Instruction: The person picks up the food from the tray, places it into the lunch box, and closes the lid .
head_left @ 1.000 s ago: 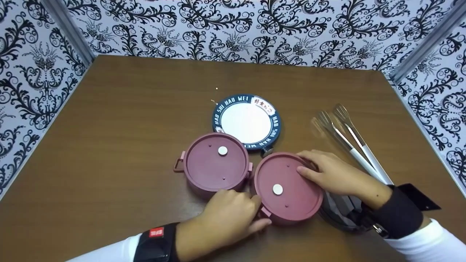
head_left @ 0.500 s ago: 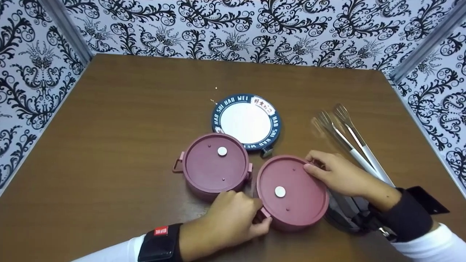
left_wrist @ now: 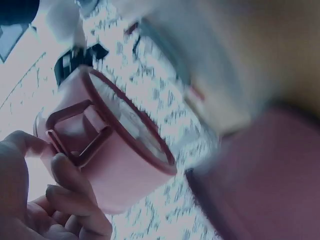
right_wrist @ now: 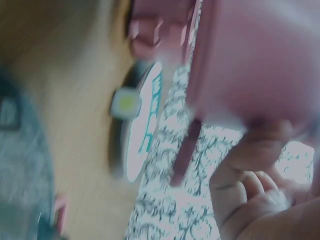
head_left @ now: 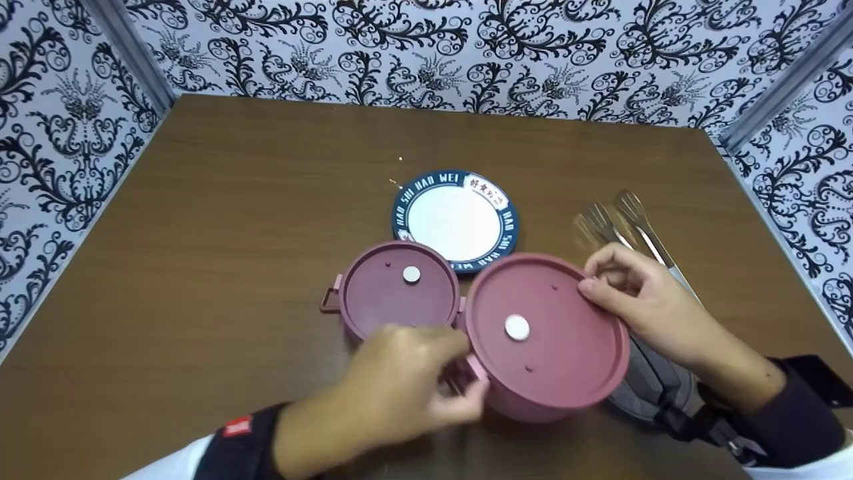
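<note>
Raised above the table is a round pink lidded pot [head_left: 553, 360] with a small white knob, held between both hands. My left hand [head_left: 393, 380] pinches its side handle; the left wrist view shows the fingers at the looped handle [left_wrist: 90, 145]. On the opposite side, my right hand [head_left: 646, 307] grips the pot near the lid's edge, thumb on top. In the right wrist view, fingers curl against the pot's blurred wall [right_wrist: 260, 70]. A second pink lidded pot [head_left: 393, 300] stands just left, partly covered by my left hand. The pots appear close together; whether they touch, I cannot tell.
Behind the pots lies a round white disc with a blue lettered rim [head_left: 455, 223]. Two metal-headed utensils [head_left: 636, 213] with pale handles lie at right. A dark grey rounded object [head_left: 653, 380] sits partly under my right forearm. Patterned walls [head_left: 426, 60] border the wooden table [head_left: 233, 233].
The held pot has risen off the table and come nearer the head camera, shifting slightly right. Both hands have moved with it. The other pot has stayed in place.
</note>
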`<state>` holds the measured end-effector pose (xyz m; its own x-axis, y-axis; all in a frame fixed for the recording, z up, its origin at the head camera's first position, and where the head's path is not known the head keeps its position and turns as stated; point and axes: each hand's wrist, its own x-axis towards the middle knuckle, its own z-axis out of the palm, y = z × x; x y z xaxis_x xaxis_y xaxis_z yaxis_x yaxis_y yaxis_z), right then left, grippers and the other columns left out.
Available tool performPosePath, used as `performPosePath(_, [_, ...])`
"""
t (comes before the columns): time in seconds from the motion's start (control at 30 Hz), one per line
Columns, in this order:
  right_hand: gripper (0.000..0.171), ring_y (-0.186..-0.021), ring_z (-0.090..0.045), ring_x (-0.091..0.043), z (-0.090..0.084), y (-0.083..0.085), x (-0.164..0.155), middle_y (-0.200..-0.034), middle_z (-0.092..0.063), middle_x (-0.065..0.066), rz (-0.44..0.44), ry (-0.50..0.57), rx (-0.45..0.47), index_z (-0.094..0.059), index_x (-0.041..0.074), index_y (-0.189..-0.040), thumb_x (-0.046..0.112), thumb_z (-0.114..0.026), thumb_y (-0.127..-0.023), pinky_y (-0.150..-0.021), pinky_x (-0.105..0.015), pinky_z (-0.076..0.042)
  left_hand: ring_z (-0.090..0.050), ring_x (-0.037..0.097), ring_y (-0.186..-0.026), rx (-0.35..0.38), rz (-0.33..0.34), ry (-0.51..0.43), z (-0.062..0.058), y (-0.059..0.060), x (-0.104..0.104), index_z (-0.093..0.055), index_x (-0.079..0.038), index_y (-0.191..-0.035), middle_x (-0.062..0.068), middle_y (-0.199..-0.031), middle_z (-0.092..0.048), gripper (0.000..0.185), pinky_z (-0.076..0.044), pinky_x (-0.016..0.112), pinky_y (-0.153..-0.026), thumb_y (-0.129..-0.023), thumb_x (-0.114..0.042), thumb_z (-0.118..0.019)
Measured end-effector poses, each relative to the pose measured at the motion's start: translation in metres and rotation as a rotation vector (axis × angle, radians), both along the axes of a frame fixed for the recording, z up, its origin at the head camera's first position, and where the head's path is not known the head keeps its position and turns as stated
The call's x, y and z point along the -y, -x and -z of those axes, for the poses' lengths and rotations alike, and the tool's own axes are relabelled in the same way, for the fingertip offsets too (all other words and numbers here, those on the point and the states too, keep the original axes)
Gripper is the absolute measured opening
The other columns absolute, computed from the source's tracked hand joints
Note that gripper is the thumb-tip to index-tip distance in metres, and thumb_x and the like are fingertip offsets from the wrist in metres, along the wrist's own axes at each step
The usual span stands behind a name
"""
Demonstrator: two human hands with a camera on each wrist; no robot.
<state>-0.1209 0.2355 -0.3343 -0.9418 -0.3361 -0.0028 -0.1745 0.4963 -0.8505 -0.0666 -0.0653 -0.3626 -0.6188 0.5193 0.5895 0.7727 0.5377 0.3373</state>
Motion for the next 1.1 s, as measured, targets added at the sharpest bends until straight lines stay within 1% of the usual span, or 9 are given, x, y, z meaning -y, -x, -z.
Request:
performPosePath(0.1, [0.015, -0.056, -0.061, -0.012, -0.003, 0.001, 0.014, -0.075, -0.063, -0.002, 0.052, 0.133, 0.053, -0.053, 0.002, -0.104, 0.015, -0.061, -0.100, -0.049, -0.030, -0.054, -0.056, 0.000, -0.058, -0.012, -0.023, -0.016, -0.012, 0.008, 0.015, -0.060, -0.015, -0.075, -0.009, -0.067, -0.061, 0.016, -0.045, 0.011, -0.054, -0.078, -0.023, -0.074])
performPosePath(0.17, [0.016, -0.054, -0.061, -0.011, -0.004, 0.003, 0.025, -0.076, -0.063, -0.001, 0.081, 0.225, 0.091, -0.052, 0.003, -0.104, 0.015, -0.060, -0.100, -0.048, -0.029, -0.054, -0.058, 0.002, -0.063, 0.024, -0.043, -0.026, -0.017, 0.017, 0.025, -0.061, -0.014, -0.080, -0.006, -0.073, -0.062, 0.013, -0.047, 0.013, -0.057, -0.080, -0.021, -0.072])
performPosePath(0.3, [0.015, -0.051, -0.055, -0.010, -0.002, 0.005, 0.048, -0.071, -0.059, 0.002, 0.128, 0.428, 0.185, -0.049, 0.006, -0.103, 0.018, -0.058, -0.101, -0.045, -0.024, -0.048, -0.056, 0.005, -0.071, 0.182, -0.103, -0.017, -0.022, 0.037, 0.050, -0.063, -0.013, -0.094, -0.004, -0.092, -0.060, 0.011, -0.050, 0.018, -0.062, -0.088, -0.021, -0.067])
performPosePath(0.37, [0.014, -0.049, -0.052, -0.010, 0.000, 0.006, 0.060, -0.068, -0.055, 0.002, 0.147, 0.521, 0.233, -0.048, 0.007, -0.103, 0.018, -0.056, -0.103, -0.046, -0.022, -0.044, -0.054, 0.007, -0.076, 0.274, -0.131, -0.016, -0.020, 0.047, 0.063, -0.062, -0.014, -0.099, -0.004, -0.100, -0.055, 0.011, -0.050, 0.021, -0.065, -0.090, -0.021, -0.064])
performPosePath(0.47, [0.009, -0.050, -0.050, -0.012, 0.003, 0.006, 0.077, -0.066, -0.052, 0.000, 0.151, 0.619, 0.280, -0.047, 0.007, -0.104, 0.016, -0.050, -0.104, -0.049, -0.022, -0.042, -0.053, 0.010, -0.082, 0.385, -0.141, -0.046, -0.013, 0.062, 0.081, -0.061, -0.013, -0.100, -0.003, -0.102, -0.053, 0.010, -0.050, 0.026, -0.070, -0.091, -0.017, -0.061])
performPosePath(0.57, [0.006, -0.054, -0.053, -0.014, 0.006, 0.007, 0.091, -0.068, -0.054, -0.003, 0.115, 0.653, 0.302, -0.046, 0.008, -0.105, 0.014, -0.046, -0.105, -0.053, -0.023, -0.045, -0.054, 0.014, -0.083, 0.453, -0.116, -0.116, -0.006, 0.075, 0.096, -0.059, -0.010, -0.097, 0.000, -0.096, -0.054, 0.007, -0.050, 0.030, -0.070, -0.090, -0.010, -0.058])
performPosePath(0.7, [0.006, -0.057, -0.056, -0.016, 0.011, 0.008, 0.104, -0.071, -0.055, -0.005, 0.056, 0.664, 0.319, -0.046, 0.009, -0.106, 0.012, -0.042, -0.107, -0.055, -0.025, -0.049, -0.054, 0.015, -0.078, 0.498, -0.106, -0.172, 0.003, 0.086, 0.112, -0.058, -0.008, -0.094, 0.001, -0.086, -0.056, 0.008, -0.049, 0.028, -0.068, -0.090, -0.003, -0.053])
performPosePath(0.9, [0.009, -0.059, -0.059, -0.016, 0.021, 0.010, 0.115, -0.071, -0.056, -0.004, 0.016, 0.671, 0.345, -0.045, 0.010, -0.105, 0.011, -0.037, -0.108, -0.056, -0.025, -0.051, -0.055, 0.017, -0.076, 0.528, -0.104, -0.146, 0.013, 0.094, 0.125, -0.058, -0.006, -0.095, 0.004, -0.084, -0.057, 0.010, -0.049, 0.028, -0.065, -0.090, -0.002, -0.049])
performPosePath(1.1, [0.008, -0.058, -0.061, -0.016, 0.028, 0.011, 0.118, -0.072, -0.059, -0.004, -0.008, 0.647, 0.342, -0.046, 0.009, -0.106, 0.011, -0.037, -0.107, -0.056, -0.026, -0.051, -0.056, 0.021, -0.084, 0.550, -0.112, -0.114, 0.020, 0.097, 0.130, -0.057, -0.008, -0.096, 0.003, -0.090, -0.058, 0.010, -0.047, 0.034, -0.075, -0.089, -0.006, -0.049])
